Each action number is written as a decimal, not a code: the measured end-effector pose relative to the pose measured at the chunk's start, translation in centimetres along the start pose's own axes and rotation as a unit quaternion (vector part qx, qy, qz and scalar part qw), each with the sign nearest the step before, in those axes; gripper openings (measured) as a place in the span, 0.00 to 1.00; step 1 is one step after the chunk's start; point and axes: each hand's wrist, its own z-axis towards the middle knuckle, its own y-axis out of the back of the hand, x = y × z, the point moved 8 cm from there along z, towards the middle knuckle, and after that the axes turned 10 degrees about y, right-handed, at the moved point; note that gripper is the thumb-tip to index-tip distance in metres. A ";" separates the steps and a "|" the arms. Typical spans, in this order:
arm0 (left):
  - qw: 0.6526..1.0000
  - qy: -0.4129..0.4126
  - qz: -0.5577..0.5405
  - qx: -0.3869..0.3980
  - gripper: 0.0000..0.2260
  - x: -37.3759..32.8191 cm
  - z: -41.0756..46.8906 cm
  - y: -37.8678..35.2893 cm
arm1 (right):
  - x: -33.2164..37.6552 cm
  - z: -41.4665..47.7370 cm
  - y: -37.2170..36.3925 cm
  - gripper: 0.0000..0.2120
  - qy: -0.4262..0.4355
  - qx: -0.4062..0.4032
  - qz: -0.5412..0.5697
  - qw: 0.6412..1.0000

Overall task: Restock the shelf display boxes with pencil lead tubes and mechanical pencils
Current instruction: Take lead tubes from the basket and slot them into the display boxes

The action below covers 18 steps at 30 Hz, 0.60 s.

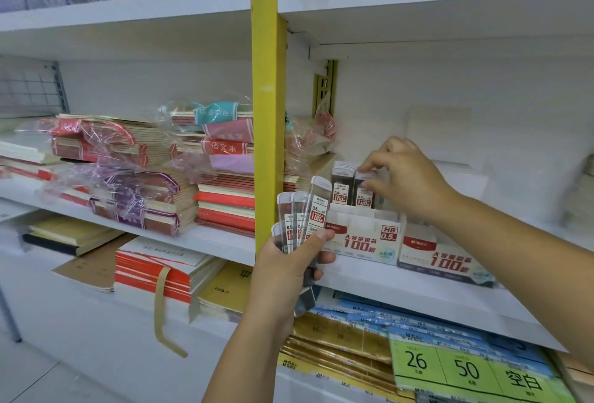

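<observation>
A: Why does the left hand (pixel 289 261) grip a fan of lead tubes (pixel 308 209) right beside the display box (pixel 363 237)?

B: Probably to keep stock close. The right hand (pixel 401 174) pinches one tube (pixel 363 197) by its cap, upright in the box on the shelf (pixel 418 293).

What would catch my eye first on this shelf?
The left hand grips a fan of lead tubes at centre. Just right, the right hand pinches one tube standing in a white display box. A yellow post splits the shelving, with wrapped notebook stacks to its left.
</observation>
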 end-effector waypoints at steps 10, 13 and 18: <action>0.995 0.000 0.044 0.090 0.23 0.2 -1.2 -2.4 | 4.4 -5.5 -0.5 0.12 -0.090 0.002 0.375 0.923; 0.993 0.003 0.047 0.105 0.24 0.5 -1.5 -2.9 | 4.3 -6.6 -0.8 0.12 -0.123 -0.018 0.432 0.893; 0.990 0.008 0.064 0.124 0.14 0.9 -1.6 -3.2 | 2.7 -7.3 0.6 0.11 -0.155 -0.062 0.443 0.881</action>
